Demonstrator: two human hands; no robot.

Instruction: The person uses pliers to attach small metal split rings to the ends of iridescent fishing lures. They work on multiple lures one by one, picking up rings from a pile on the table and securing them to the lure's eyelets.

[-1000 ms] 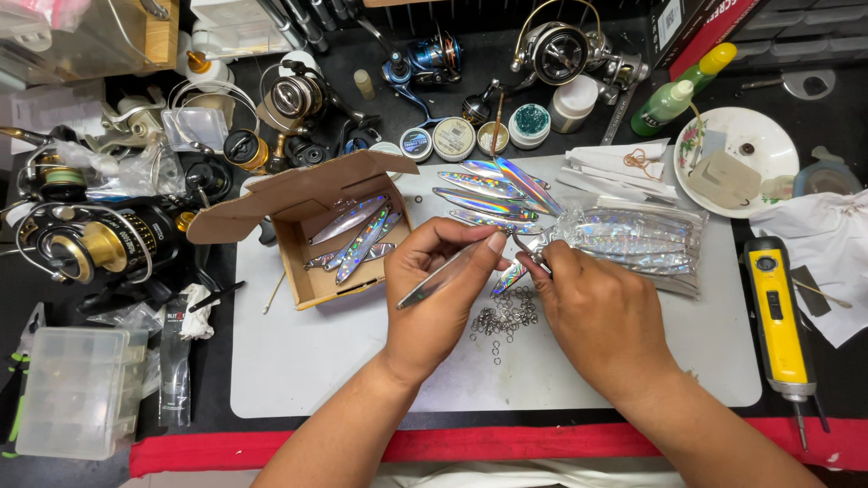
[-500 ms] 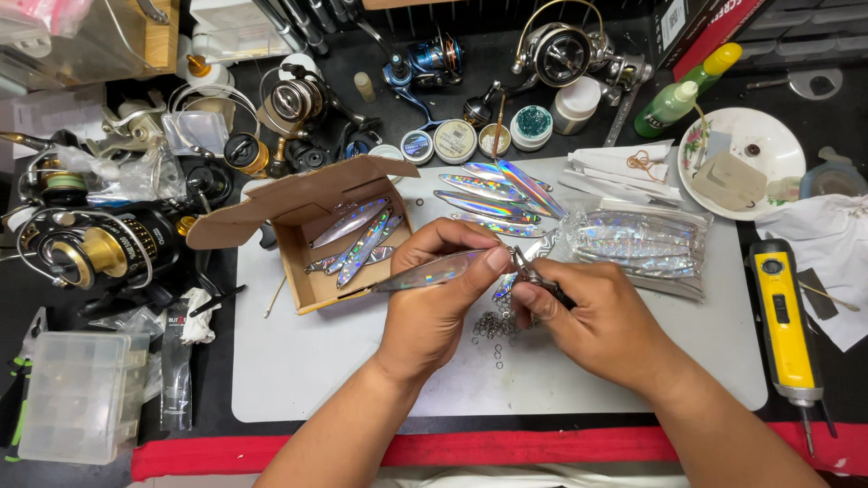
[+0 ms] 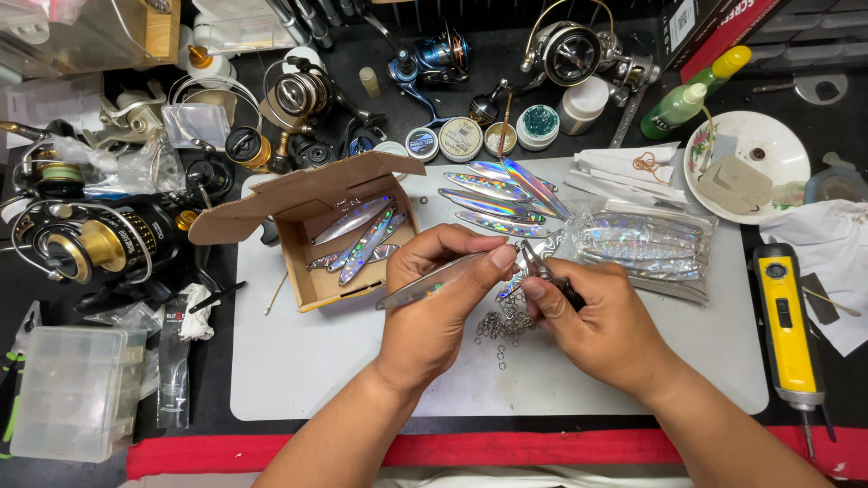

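Cluttered black workbench with a pale grey mat [image 3: 298, 361] in the middle, seen from above; we look down on two bare hands working over the mat's centre. Our left hand [image 3: 434, 307] is closed around a long, slim metal fishing lure [image 3: 432, 281], pinched between thumb and fingers; the lure lies nearly level, its near-left tip pointing toward the cardboard box [image 3: 312, 230], its right end hidden at the fingertips. Our right hand [image 3: 601, 321] grips small dark pliers [image 3: 542, 268], closed tight on the handles; the plier nose meets the lure's right end, just where both hands touch. The lure is silver with a faint rainbow sheen, narrow and tapered. Directly below the hands, on the mat, sits a small heap of tiny metal split rings [image 3: 502, 325]. The open cardboard box to the left holds several similar holographic lures; more lie loose on the far side of the mat [image 3: 497, 194], and a clear bag of them [image 3: 642, 248] rests to the right. Fishing reels [image 3: 90, 244] crowd the left and far edges; a yellow tool [image 3: 787, 325] lies at the right.
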